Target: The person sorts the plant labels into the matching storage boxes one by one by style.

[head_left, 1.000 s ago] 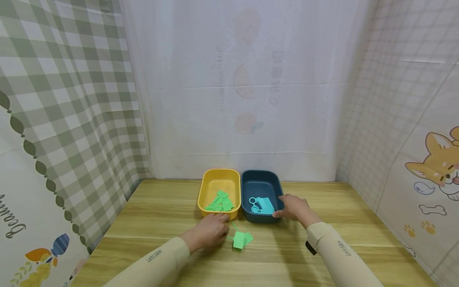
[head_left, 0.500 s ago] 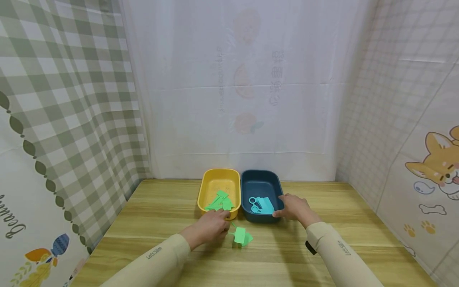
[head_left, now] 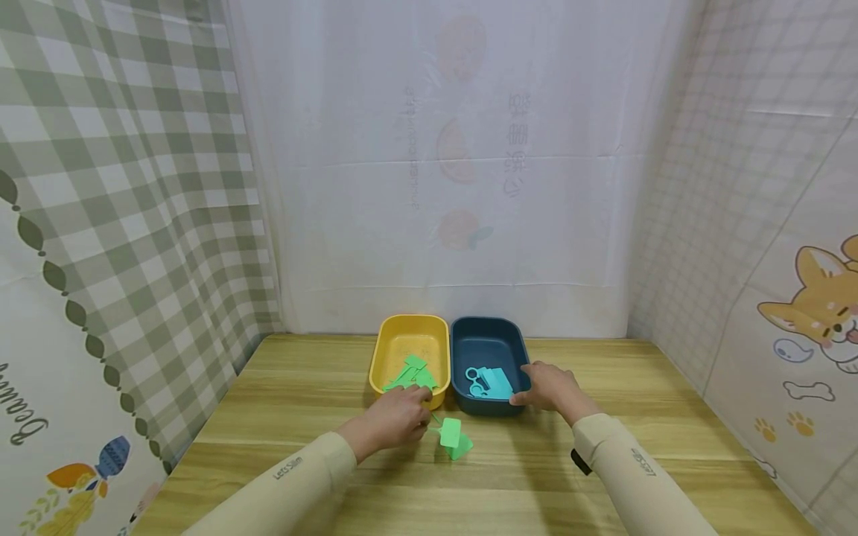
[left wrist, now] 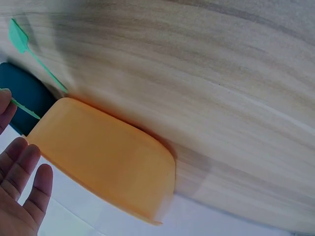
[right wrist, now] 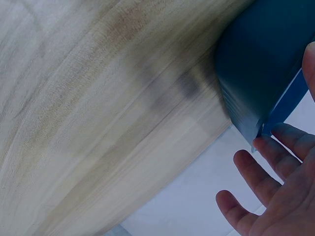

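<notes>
My left hand pinches the thin tail of a green cable-tie tag between thumb and finger, in front of the yellow bin. Its other fingers spread loosely beside that bin. Under the held tag, a second green cable-tie tag lies on the table, its tail running to the bin's base in the left wrist view. At the near right corner of the dark blue bin, my right hand touches the rim with thumb and fairly straight fingers.
The two bins stand side by side near the table's back edge. Several green tags lie in the yellow one; light blue tags with rings lie in the blue one. Curtains enclose the back and both sides of the wooden table.
My left hand has lifted the held green tag slightly up and right, off the one under it. The right hand stays at the blue bin.
</notes>
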`<action>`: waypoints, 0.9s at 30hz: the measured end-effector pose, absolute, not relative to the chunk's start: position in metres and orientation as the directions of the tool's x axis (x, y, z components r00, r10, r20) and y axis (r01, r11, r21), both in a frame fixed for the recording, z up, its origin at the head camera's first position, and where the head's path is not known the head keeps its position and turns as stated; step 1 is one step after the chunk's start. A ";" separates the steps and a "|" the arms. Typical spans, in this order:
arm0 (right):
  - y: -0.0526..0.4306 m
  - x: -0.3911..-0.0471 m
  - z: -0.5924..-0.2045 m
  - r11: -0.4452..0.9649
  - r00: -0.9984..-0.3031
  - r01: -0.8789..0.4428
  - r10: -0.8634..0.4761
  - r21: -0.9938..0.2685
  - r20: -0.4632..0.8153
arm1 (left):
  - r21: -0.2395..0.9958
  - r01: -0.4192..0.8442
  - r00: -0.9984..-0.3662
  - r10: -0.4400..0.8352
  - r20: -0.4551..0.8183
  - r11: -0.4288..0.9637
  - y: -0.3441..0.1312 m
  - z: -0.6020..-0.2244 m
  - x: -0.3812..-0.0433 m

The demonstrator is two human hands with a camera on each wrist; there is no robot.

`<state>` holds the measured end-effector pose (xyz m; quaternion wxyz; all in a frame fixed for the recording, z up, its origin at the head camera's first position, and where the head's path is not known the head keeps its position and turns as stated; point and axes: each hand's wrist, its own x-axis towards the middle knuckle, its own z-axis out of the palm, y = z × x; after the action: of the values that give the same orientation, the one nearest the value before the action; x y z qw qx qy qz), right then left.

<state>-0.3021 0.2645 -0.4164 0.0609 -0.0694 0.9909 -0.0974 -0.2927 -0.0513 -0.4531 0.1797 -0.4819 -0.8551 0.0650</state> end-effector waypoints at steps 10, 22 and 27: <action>0.264 -0.301 -0.415 0.971 -0.982 -0.126 -0.151 -0.204 -0.112 | -0.262 0.803 -0.466 0.837 0.286 0.536 -0.053 -0.442 -0.295; 0.264 -0.302 -0.416 0.972 -0.983 -0.127 -0.151 -0.200 -0.109 | -0.294 0.789 -0.447 0.832 0.328 0.540 -0.053 -0.436 -0.304; 0.264 -0.302 -0.416 0.971 -0.983 -0.127 -0.150 -0.201 -0.107 | -0.306 0.778 -0.453 0.827 0.333 0.550 -0.053 -0.429 -0.307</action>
<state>-0.3020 0.2639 -0.4158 0.0609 -0.0699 0.9909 -0.0972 -0.3072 -0.0533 -0.4290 0.2259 -0.4714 -0.8507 0.0544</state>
